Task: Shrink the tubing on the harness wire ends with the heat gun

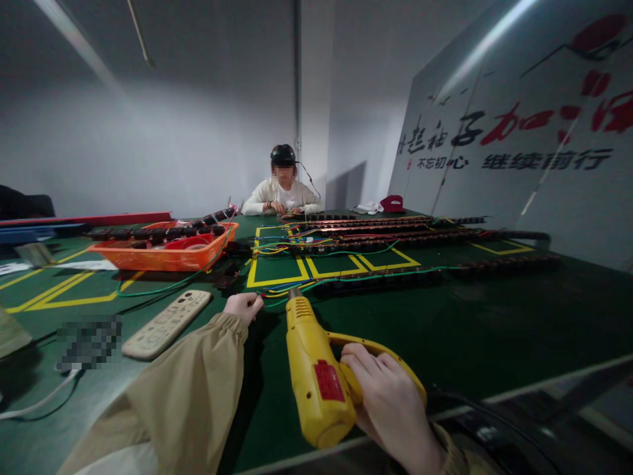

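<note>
My right hand [383,389] is wrapped round the handle of a yellow heat gun [316,369] with a red label. The gun's metal nozzle points away from me, toward the coloured wires [284,290]. To the left of the nozzle, my left hand [244,307] pinches the ends of these wires, its fingertips closed together. The wires run right to a long dark strip [386,280] of black parts lying on the green table [484,336].
An orange basket [163,258] holding black strips and red items stands at the left. Near my left sleeve lie a phone in a beige case [167,324] and a white cable [44,401]. More strips [386,231] lie farther back. A person [283,191] sits across the table.
</note>
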`<action>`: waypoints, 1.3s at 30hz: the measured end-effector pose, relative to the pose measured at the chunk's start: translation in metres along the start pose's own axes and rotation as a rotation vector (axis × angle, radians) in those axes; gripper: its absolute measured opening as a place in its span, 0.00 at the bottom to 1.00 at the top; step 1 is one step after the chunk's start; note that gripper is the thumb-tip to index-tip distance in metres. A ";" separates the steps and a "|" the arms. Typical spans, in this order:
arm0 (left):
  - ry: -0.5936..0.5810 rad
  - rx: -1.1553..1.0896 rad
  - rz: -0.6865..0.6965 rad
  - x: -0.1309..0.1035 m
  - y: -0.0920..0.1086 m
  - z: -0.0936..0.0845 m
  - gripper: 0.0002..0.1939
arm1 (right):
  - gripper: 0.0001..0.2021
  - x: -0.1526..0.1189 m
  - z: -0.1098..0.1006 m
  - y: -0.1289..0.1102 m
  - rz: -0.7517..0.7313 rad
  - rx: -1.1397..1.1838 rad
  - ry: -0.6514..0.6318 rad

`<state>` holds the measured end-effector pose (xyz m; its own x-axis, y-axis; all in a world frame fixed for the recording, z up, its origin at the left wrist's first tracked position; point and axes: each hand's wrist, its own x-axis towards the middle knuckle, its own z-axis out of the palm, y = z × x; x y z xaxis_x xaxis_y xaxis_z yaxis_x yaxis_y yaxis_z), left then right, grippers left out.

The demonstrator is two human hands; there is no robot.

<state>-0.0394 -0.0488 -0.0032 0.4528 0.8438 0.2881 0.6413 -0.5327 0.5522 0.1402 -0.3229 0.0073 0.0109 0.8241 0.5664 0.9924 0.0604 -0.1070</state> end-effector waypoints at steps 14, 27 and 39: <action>0.021 -0.009 0.016 0.002 0.007 -0.002 0.18 | 0.20 -0.011 -0.014 0.043 0.058 -0.293 -0.021; 0.160 -0.016 -0.018 0.001 0.004 0.000 0.21 | 0.16 -0.012 -0.002 0.007 0.003 -0.259 0.054; 0.153 -0.002 -0.037 0.003 -0.002 0.005 0.21 | 0.17 -0.003 0.004 -0.029 -0.067 -0.116 0.047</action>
<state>-0.0360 -0.0455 -0.0075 0.3292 0.8632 0.3828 0.6548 -0.5008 0.5661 0.1104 -0.3245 0.0053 -0.0527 0.7929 0.6070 0.9986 0.0466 0.0257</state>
